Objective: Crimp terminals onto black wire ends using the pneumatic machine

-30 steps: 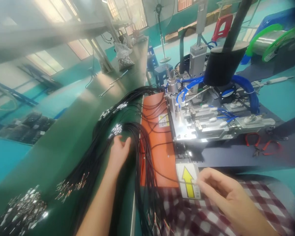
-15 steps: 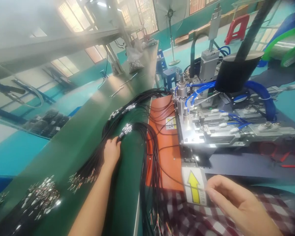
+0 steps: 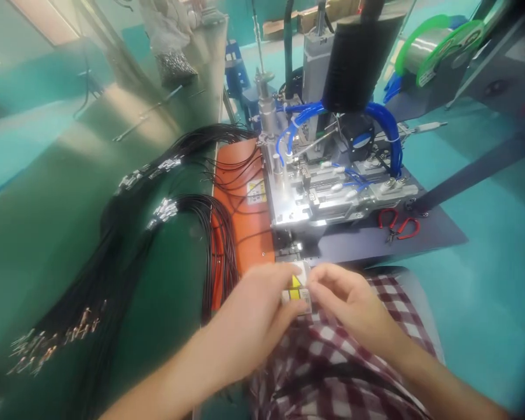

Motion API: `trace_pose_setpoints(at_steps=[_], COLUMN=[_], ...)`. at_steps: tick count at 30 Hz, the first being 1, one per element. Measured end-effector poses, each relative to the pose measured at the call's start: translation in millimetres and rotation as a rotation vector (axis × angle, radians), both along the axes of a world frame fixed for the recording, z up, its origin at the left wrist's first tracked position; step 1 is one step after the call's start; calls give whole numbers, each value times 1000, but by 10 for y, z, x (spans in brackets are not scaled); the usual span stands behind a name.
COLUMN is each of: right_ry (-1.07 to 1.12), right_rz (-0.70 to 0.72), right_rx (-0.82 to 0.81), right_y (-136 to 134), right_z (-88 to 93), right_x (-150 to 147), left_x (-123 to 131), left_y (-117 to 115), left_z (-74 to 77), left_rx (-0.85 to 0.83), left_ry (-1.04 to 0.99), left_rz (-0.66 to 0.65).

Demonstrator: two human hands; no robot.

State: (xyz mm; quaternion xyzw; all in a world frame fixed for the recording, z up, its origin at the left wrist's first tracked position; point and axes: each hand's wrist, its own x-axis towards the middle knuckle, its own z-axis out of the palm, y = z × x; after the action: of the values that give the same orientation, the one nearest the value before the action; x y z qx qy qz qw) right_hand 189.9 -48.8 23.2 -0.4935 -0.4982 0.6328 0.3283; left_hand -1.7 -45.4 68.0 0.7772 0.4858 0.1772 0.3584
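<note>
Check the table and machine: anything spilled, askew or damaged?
Nothing visibly spilled or damaged. Slightly untidy: pliers lie loose, splayed open, beside the machine, and black cables stray loosely over the orange panel.

A clear plastic bag (image 3: 166, 36), filled in its lower part with small metallic pieces (image 3: 175, 65), is set towards the far end of the green desk (image 3: 170, 280). Nearer, a thin rod-like tool (image 3: 143, 116) is laid slantwise on the same surface, its details blurred. Beyond the desk's right edge, blue stools (image 3: 234, 70) and a slim upright pole (image 3: 258, 36) are seen, with cardboard boxes (image 3: 319, 22) lined up behind. At the upper right, a green-rimmed spool (image 3: 441, 52) is wound with silvery wire (image 3: 425, 51). Red-handled pliers (image 3: 392, 233) are placed, handles spread, on a dark grey plate (image 3: 350, 248).
</note>
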Motion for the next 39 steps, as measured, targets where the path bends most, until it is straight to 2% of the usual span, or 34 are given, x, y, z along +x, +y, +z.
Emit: trace_pose_setpoints(at_steps=[3,7,14,21,29,34,39], right_ry=[-12,-31,-91,-77,31,67,107], right_rz=[-7,-22,-27,-77,-160,-144,-98], right_rx=[-14,-23,29,-25,-49,-48,-65], right_y=[17,35,12,-29,20,50,81], right_z=[16,20,-5,-44,31,93,103], right_x=[27,30,-10,-27,-42,-88,-164], left_x=[162,91,142,150,86,75,88], left_y=[-35,24,-39,-15,-89,-173,-196], left_z=[-112,-261,-234,-244,-310,-290,-283], left_rx=[-172,-231,-285,-217,-30,195,226], left_ry=[-110,-209,-255,-208,-133,-15,-11], left_rz=[27,94,141,147,272,280,327])
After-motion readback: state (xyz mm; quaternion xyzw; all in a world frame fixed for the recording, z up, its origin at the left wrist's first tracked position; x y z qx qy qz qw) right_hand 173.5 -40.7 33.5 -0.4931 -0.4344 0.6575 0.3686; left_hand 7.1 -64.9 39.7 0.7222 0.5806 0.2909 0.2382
